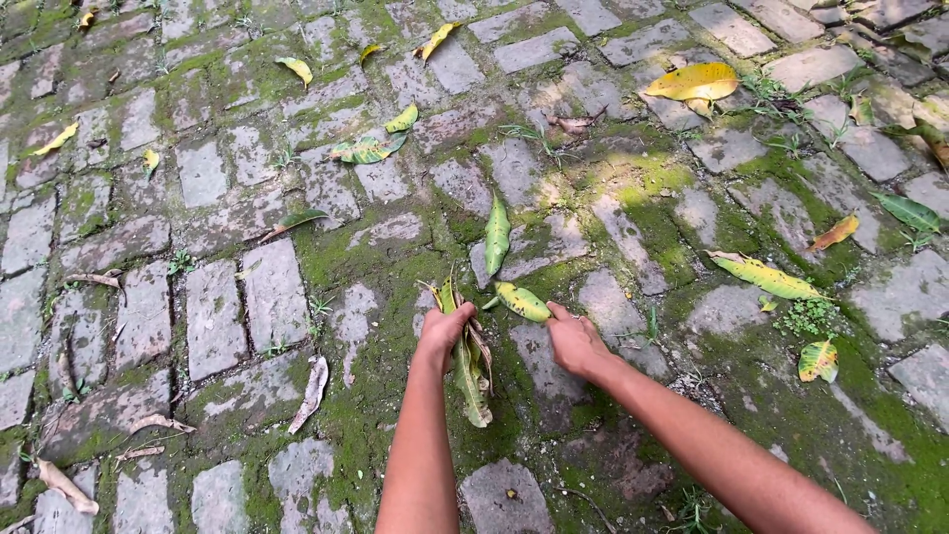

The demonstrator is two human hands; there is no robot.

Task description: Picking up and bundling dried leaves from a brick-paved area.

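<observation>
Head view looked down on a mossy brick pavement (208, 316), grey pavers with green moss thick in the joints and in a broad patch toward the right. Fallen leaves lay scattered over it.

The two bare forearms came up from the bottom edge, the right one slanting in from the lower right corner, the left one rising nearly straight.

Largest of the loose leaves was a broad yellow leaf (694, 81) near the top right. A long yellow-green leaf (766, 277) lay on the moss at the right, well apart from the hands. A narrow green leaf (496, 235) lay lengthwise just above the hands. Dry brown leaves (311, 393) lay on the pavers at the lower left.

The left hand (445, 329) was clenched around a bundle of leaves (471, 368), green and brown ones together; some tips stuck up above the fist and the rest hung down below it.

The right hand (575, 341) reached down to the pavement, its fingers pinched on the end of a small yellow-green spotted leaf (522, 302). That leaf lay on the bricks between the two hands, just below the narrow green leaf and just beside the bundle. Whether it had lifted off the ground could not be told.
</observation>
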